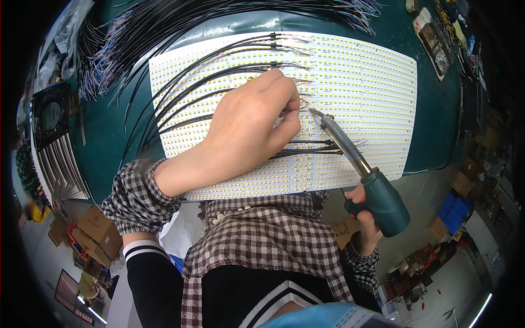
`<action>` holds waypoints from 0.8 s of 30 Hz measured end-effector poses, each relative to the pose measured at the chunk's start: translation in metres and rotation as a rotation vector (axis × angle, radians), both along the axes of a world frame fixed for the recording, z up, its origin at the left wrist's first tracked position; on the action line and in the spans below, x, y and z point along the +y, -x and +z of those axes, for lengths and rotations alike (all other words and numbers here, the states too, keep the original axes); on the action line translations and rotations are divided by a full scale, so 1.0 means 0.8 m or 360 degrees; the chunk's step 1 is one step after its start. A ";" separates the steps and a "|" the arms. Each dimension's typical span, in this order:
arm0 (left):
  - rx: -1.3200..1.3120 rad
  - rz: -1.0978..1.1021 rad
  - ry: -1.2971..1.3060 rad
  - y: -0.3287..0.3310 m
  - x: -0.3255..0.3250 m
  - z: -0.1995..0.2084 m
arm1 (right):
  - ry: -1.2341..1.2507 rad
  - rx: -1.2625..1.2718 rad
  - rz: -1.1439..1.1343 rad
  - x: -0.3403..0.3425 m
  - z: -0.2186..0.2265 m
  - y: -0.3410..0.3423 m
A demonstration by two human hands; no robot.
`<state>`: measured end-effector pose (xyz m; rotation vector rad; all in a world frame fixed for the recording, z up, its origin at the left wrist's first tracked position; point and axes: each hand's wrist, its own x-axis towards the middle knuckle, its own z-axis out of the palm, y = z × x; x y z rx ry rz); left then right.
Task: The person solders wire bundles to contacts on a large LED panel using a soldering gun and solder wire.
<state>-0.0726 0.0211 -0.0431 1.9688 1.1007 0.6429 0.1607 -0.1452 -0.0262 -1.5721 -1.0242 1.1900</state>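
A white LED board [372,82] with rows of small yellow chips lies on the green table. My left hand [240,123] rests over its middle, thumb and forefinger pinched on the thin end of a wire [304,101]. My right hand [370,228] grips a green-handled soldering gun [385,202] beyond the board's near edge. Its metal tip touches or nearly touches the board just right of the pinched wire; I cannot tell which. Several black cables [213,53] lie across the board's left half, their thin ends fanned out near its middle. My left palm hides part of them.
A large bundle of black cables [158,27] covers the table's far left. A small fan [53,112] and stacked pale strips [63,167] sit at the left edge. A dirty, worn box [433,44] lies far right. Cardboard boxes [97,234] stand on the floor.
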 end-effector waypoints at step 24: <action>0.0028 -0.0012 -0.0039 0.001 -0.001 -0.001 | -0.0073 -0.0172 -0.0032 0.013 0.008 0.007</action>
